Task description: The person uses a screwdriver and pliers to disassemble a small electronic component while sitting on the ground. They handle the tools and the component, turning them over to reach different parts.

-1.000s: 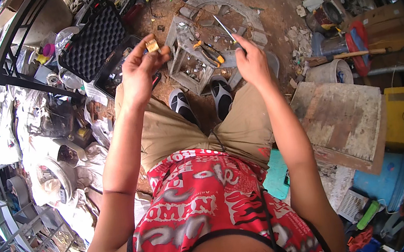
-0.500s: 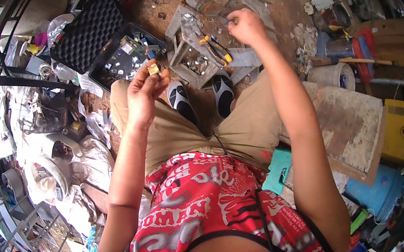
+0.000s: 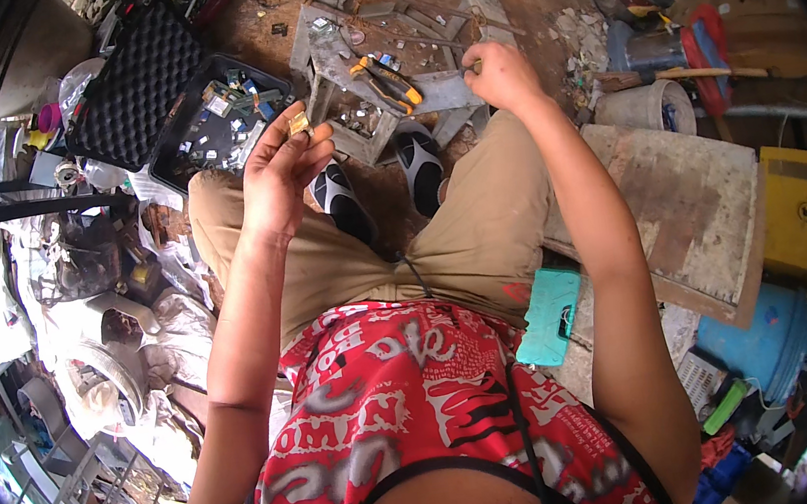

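Note:
My left hand is raised over my left knee and pinches a small brass-coloured part between thumb and fingertips. My right hand reaches out past my right knee to the edge of a low grey metal stand, its fingers closed on a thin metal rod that is mostly hidden. On the stand lie yellow-and-black handled pliers. My feet in black-and-white shoes rest on the dirt just below the stand.
An open black case with small parts stands at the left. A wooden board and a yellow box lie at the right, with a teal phone by my thigh. A hammer and buckets sit far right.
My right hand moved forward and down from in front of me to the edge of the stand. My left hand stayed raised with the brass part, shifting slightly.

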A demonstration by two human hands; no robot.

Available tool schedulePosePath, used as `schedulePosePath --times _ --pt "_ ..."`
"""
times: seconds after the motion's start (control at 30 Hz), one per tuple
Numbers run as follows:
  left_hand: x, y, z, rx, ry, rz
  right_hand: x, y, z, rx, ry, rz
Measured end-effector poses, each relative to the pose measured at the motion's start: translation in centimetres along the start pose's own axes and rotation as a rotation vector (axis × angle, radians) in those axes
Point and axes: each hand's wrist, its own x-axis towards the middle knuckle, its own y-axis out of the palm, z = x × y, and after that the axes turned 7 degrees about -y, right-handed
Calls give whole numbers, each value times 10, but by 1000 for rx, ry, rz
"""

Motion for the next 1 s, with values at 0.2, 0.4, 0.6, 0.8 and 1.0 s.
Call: schedulePosePath --times 0.2,0.4,0.6,0.8,1.0 --pt "-16 9 -3 128 127 27 4 45 -3 -201 -143 -73" --pt "-34 9 -4 217 215 76 1 94 69 -43 -290 -117" --pt "-44 16 -14 49 93 108 24 124 64 1 -120 0" --pt "-44 5 -23 -113 19 172 19 104 55 1105 205 -60" --pt "-41 8 -22 -83 -4 187 -98 22 80 1735 21 102"
